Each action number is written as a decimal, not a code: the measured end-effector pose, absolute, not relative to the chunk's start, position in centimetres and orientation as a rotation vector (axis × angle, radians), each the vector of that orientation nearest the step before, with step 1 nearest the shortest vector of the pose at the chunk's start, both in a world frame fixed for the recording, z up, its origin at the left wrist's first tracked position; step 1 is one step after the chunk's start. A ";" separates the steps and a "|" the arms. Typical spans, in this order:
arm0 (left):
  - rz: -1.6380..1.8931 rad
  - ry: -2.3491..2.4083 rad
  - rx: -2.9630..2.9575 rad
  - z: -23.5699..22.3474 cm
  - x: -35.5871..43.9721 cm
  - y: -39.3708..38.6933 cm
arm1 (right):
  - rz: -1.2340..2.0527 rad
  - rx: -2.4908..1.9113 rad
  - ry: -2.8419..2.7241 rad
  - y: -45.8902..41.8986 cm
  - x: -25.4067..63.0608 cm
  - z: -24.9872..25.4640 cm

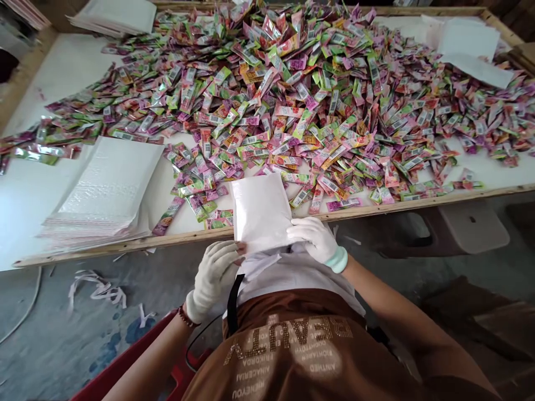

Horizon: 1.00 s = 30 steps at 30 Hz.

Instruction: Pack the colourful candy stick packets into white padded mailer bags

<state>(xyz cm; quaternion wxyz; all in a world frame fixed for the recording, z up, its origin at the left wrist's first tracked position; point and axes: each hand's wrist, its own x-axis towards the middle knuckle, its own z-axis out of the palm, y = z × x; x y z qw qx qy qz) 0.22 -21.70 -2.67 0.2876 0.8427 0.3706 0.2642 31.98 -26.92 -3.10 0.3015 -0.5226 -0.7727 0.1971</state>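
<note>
A white padded mailer (262,209) lies across the table's front edge, its lower end hanging over toward my lap. My left hand (214,273), in a white glove, is closed on the mailer's lower left corner. Bare fingertips show at that corner. On the lower right side, my right hand (315,240) pinches the mailer between thumb and fingers; its glove has a mint-green cuff. Colourful sachets (292,111) in pink, green, purple and orange lie heaped just behind the mailer. What is inside the mailer is hidden.
A stack of white bubble mailers (108,184) lies at the table's left front. More mailers (117,15) sit at the back left, and others (470,42) at the back right. A raised wooden edge (418,203) borders the table. Paper strips (98,288) litter the floor.
</note>
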 end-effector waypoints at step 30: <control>1.058 1.055 1.554 9.3 4.8 1.3 | 0.227 -2.005 -1.897 -11.3 37.2 -2.0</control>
